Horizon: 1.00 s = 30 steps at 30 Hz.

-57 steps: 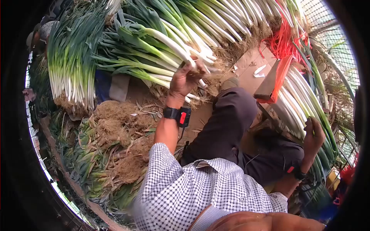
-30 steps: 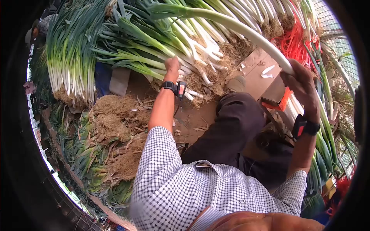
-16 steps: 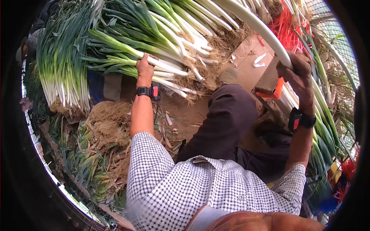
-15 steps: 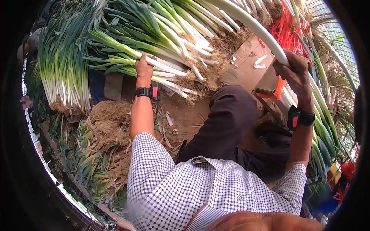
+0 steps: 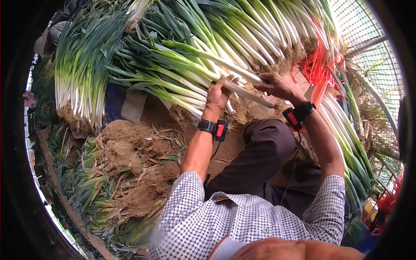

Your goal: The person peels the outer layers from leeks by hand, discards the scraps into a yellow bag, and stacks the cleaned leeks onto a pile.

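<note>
My left hand (image 5: 220,95) is closed round the white stalk of a leek (image 5: 251,96), whose root end points to the right. Just right of it, my right hand (image 5: 279,86) grips the white end of another leek (image 5: 232,67). Both leeks lie slantwise, their green leaves towards the upper left, over a pile of leeks (image 5: 173,78). Fingers of both hands are wrapped round the stalks and partly hidden by them.
Upright-looking leeks (image 5: 82,82) lie at the left, above a heap with brown roots (image 5: 125,147). Red strips (image 5: 318,65) lie at the upper right, near more leeks (image 5: 340,121) and a mesh fence (image 5: 364,26). My bent knee (image 5: 268,138) is in the middle.
My right hand has come left and forward with its leek, close to my left hand. My left hand has moved right and now has a leek lifted from the pile. The view has shifted slightly.
</note>
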Available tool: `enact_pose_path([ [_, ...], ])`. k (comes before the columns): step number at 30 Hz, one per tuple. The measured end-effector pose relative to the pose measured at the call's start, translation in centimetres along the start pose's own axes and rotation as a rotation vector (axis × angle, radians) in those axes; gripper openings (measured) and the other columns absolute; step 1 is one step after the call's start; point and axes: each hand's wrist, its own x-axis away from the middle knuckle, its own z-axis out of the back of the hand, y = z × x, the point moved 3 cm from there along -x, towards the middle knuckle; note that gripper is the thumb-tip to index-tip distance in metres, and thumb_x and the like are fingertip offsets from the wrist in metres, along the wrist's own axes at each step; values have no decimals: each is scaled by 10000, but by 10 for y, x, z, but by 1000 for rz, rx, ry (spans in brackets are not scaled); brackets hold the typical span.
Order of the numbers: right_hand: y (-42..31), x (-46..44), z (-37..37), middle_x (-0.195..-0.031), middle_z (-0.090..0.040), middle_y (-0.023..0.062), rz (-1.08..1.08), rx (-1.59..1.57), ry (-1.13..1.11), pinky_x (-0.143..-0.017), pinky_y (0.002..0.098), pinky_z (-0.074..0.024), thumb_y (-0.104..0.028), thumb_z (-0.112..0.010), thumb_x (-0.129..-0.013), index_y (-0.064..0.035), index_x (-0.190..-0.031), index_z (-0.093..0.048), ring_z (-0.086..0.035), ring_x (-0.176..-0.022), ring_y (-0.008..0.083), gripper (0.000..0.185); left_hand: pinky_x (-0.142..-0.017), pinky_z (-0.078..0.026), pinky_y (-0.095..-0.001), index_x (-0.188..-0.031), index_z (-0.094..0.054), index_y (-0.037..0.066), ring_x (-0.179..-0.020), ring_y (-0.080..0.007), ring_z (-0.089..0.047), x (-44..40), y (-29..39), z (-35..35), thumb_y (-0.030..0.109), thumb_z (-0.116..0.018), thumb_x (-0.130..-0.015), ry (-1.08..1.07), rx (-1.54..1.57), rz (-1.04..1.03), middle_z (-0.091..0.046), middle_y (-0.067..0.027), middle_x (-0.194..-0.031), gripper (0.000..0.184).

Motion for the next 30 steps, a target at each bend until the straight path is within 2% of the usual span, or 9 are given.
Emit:
enact_pose_path([
  [10, 3, 37, -7, -860, -662, 166, -222, 118, -16, -741, 405, -499, -364, -700, -893, -4, -1173, -620, -657, -820, 270, 463, -1035, -474, -477, -1249, -513, -43, -1122, -324, -601, -12, -35, -12, 223, -643, -951, 67, 58, -19, -633, -179, -1150, 420],
  [14, -6, 47, -18, -976, -664, 219, -234, 381, -26, -817, 459, -515, -220, -725, -815, -22, -1252, -540, -649, -925, 397, 515, -993, -504, -466, -1208, -531, -73, -1066, -340, -627, -7, -32, -16, 234, -635, -959, 145, -12, -14, -644, -191, -1114, 408],
  [16, 8, 55, -8, -926, -651, 208, -44, 392, 73, -751, 466, -499, -110, -697, -766, -33, -1190, -549, -641, -868, 391, 456, -924, -538, -445, -1187, -551, -82, -1025, -334, -646, 7, -17, -12, 269, -694, -921, 119, -363, 201, -664, -186, -1071, 463],
  [19, -19, 63, 17, -893, -642, 195, 28, 557, 90, -703, 469, -485, -46, -676, -739, -52, -1193, -559, -636, -813, 387, 469, -924, -516, -423, -1248, -536, -47, -1055, -342, -636, 50, 21, -55, 380, -819, -778, 146, -1682, -326, -651, -227, -1115, 695],
  [22, -52, 62, 27, -922, -633, 139, 115, 740, 106, -669, 437, -494, -73, -673, -776, -64, -1156, -581, -655, -844, 318, 391, -1120, -319, -448, -1385, -453, 28, -1311, -361, -440, 71, 40, -140, 355, -832, -709, -300, -2211, -986, -547, -201, -1312, 841],
  [24, -84, 60, 35, -904, -637, 116, 140, 850, 111, -666, 427, -499, -98, -678, -786, -78, -1143, -609, -665, -858, 296, 364, -1050, -397, -449, -1287, -549, 52, -1217, -352, -526, 45, 36, -158, 309, -835, -705, -683, -2083, -960, -610, -178, -1240, 697],
  [26, -111, 65, 52, -910, -638, 113, 111, 1008, 172, -676, 422, -499, -108, -684, -788, -80, -1129, -622, -664, -872, 299, 348, -901, -503, -422, -1176, -621, 67, -1001, -338, -645, 21, 38, -180, 224, -829, -710, -690, -2102, -74, -684, -185, -1053, 534],
  [27, -111, 71, 63, -931, -652, 131, 318, 1034, 304, -752, 409, -515, -116, -680, -800, -67, -1100, -642, -663, -902, 296, 307, -760, -543, -402, -1091, -650, 74, -830, -343, -676, 14, 37, -185, 181, -810, -712, -799, -2016, -353, -701, -181, -904, 425],
  [30, -210, 134, 119, -950, -672, 125, 548, 1124, 871, -833, 394, -518, -118, -695, -815, -45, -1070, -653, -660, -912, 286, 268, -738, -545, -375, -1008, -654, 52, -803, -303, -682, 32, 65, -261, 233, -781, -728, -811, -1744, -611, -696, -175, -888, 357],
])
